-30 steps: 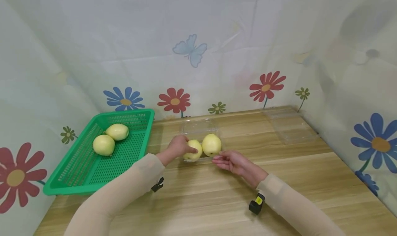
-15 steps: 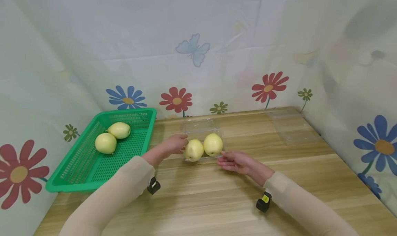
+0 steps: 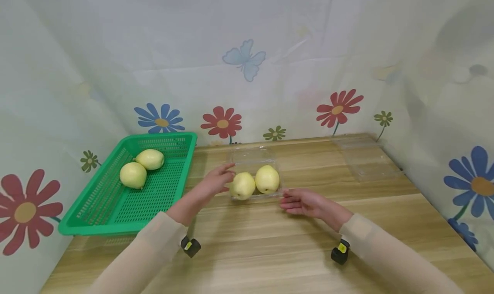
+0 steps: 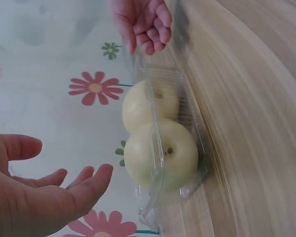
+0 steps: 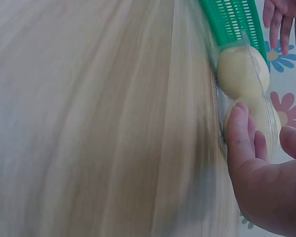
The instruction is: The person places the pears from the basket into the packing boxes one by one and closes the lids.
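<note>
Two pale yellow pears sit side by side in a clear plastic clamshell box (image 4: 182, 190), its lid (image 3: 252, 155) laid back toward the wall. My left hand (image 3: 215, 181) is just left of the left pear (image 3: 243, 186), fingers spread and holding nothing; the left wrist view shows a gap between hand and fruit. At the box's front right corner, beside the right pear (image 3: 267, 179), my right hand (image 3: 305, 203) lies with relaxed fingers. Its fingertips are close to the box wall; whether they touch it I cannot tell.
A green plastic basket (image 3: 184, 176) with two more pears (image 3: 133, 175) stands at the left. Another clear plastic box (image 3: 366, 159) lies at the back right of the wooden table (image 3: 262, 247). A flower-printed cloth (image 3: 293, 83) hangs behind and at the sides.
My left hand has let go of the left pear and drawn back to the left. The right hand has shifted slightly right, and the head view has moved a little.
</note>
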Motion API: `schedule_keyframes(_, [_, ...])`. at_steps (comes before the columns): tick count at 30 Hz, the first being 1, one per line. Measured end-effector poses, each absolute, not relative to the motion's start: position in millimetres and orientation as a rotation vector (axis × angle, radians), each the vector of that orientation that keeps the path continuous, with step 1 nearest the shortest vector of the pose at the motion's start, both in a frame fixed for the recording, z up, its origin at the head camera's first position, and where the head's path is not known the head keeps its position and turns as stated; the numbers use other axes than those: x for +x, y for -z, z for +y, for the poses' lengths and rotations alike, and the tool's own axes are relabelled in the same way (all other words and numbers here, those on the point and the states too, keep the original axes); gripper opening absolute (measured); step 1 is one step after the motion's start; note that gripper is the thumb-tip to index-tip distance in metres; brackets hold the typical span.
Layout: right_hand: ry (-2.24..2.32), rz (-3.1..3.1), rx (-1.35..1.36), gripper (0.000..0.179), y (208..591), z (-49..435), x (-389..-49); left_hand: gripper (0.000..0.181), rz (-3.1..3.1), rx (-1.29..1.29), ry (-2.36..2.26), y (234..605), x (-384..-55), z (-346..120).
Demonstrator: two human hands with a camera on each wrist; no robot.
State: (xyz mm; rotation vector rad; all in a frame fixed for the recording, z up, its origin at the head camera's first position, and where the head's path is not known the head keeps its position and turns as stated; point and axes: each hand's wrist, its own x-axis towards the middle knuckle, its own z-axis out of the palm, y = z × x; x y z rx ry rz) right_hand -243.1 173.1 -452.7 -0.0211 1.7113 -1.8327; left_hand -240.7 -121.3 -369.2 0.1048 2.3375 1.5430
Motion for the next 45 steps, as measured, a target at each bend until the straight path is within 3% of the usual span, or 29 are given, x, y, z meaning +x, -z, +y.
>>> schedule_keyframes(14, [1.601, 1.986, -0.089, 0.055, 424.1, 203.7, -253.5, 0.053, 2.211, -0.123, -2.017, 393.6, -217.6, -129.1])
schedule_keyframes(23, [1.505, 2.155, -0.036, 0.057, 396.4, 208.1, -278.4, 0.065, 1.941, -0.268, -2.184, 415.2, -214.7, -135.0])
schedule_keyframes(30, [1.442, 2.207, -0.062, 0.062, 386.2, 208.8, -300.9, 0.063, 1.691, -0.318, -2.295, 425.4, -216.3, -132.8])
schedule_keyframes(41, [1.538, 2.249, -0.077, 0.061, 387.0, 183.2, -316.8, 0.063, 1.533, -0.400, -2.335, 433.8, -218.7, -125.4])
schedule_keyframes(45, [1.747, 2.220, 0.046, 0.057, 414.2, 174.1, -339.7, 0.057, 1.520, -0.422, -2.337, 436.0, -219.8, -122.2])
